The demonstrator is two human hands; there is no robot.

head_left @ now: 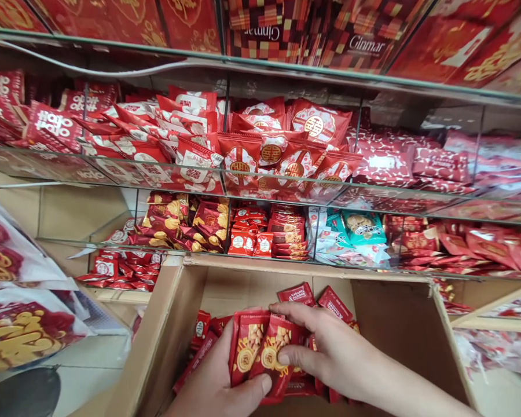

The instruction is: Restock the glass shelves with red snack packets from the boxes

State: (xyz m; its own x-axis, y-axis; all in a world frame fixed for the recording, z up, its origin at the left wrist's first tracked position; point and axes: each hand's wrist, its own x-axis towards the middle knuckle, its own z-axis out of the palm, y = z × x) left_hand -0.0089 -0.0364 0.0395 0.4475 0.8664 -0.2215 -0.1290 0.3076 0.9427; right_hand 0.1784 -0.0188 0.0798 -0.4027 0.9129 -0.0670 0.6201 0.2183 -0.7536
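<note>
Several small red snack packets [245,360], printed with gold coins and nuts, are held together over an open cardboard box [399,330]. My left hand [226,385] is closed around their left and lower side, its thumb across the bottom. From the right, my right hand [325,341] grips the same bunch, its thumb pressing on the front of the right packet [278,370] and its fingers along the top edge. Behind and below the hands, more red packets lie loose in the box, among them one caramel and almond packet [297,293]. The hands hide part of this pile.
Glass shelves with dividers rise behind the box. On the lowest shelf lie gold-and-red packets [208,223], small red packets [286,231] and a teal packet [364,227]. Above are red cookie packets [295,165] behind a glass edge. White-edged printed bags [21,330] stand at left.
</note>
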